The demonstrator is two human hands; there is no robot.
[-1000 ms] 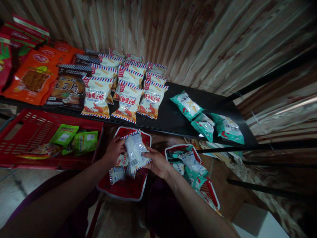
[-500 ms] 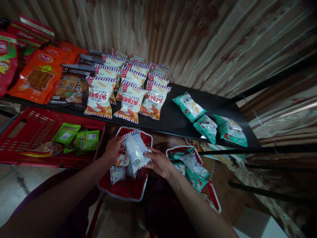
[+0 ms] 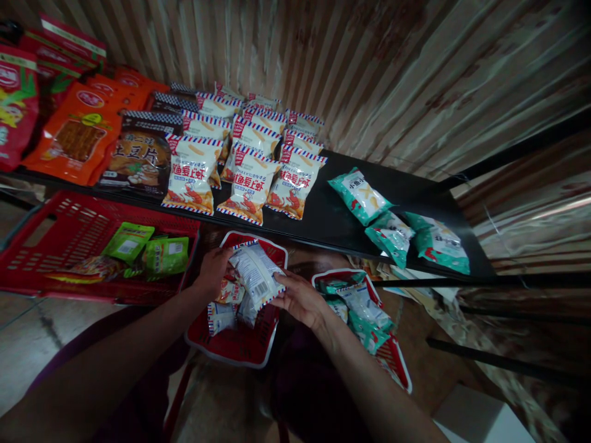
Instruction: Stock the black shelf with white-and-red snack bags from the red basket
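Both of my hands hold one white snack packet [image 3: 257, 274] with red-and-blue striped edges, back side up, over a small red basket [image 3: 240, 347]. My left hand [image 3: 213, 272] grips its upper left corner. My right hand [image 3: 300, 299] pinches its lower right edge. Under the packet, two or three more striped packets [image 3: 221, 312] lie in the basket. On the black shelf [image 3: 323, 215] above, rows of the same striped packets [image 3: 247, 178] stand face up.
A second red basket [image 3: 392, 357] at right holds teal packets. Three teal packets [image 3: 392, 231] lie on the shelf's right part. A large red crate [image 3: 69, 231] with green packets sits at left. Orange and brown bags [image 3: 101, 141] fill the shelf's left end.
The packet and both hands have lifted slightly and shifted a little right over the basket; the view has drifted left and down, so the shelf sits more to the right in view.
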